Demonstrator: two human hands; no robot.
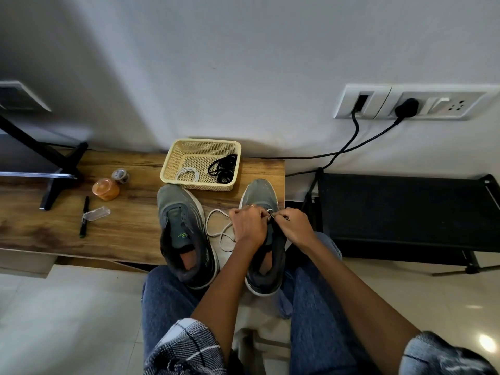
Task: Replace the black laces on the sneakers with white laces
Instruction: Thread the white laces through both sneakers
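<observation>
Wood-grain surface [130, 226] stands against a white wall [243, 63], carrying two sneakers. Left hand [247, 226] and right hand [293, 226] pinch white lace [216, 228] at the right sneaker [259, 193].

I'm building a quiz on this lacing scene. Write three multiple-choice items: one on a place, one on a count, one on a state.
1. Where does the bundle of black laces lie?
A. in the cream perforated plastic basket
B. on the floor tiles
C. inside the left grey sneaker

2. How many grey mesh sneakers stand on the wooden bench?
A. one
B. two
C. three

3. What state is the left grey sneaker in?
A. laced in black
B. laced in white
C. no lace in it

Answers:
1 A: the black bundle sits in the basket's right half, beside a coiled white lace.
2 B: the left one and the right grey sneaker stand side by side.
3 C: its tongue lies bare, while the left hand and right hand thread a loose white lace at the right one.
</observation>
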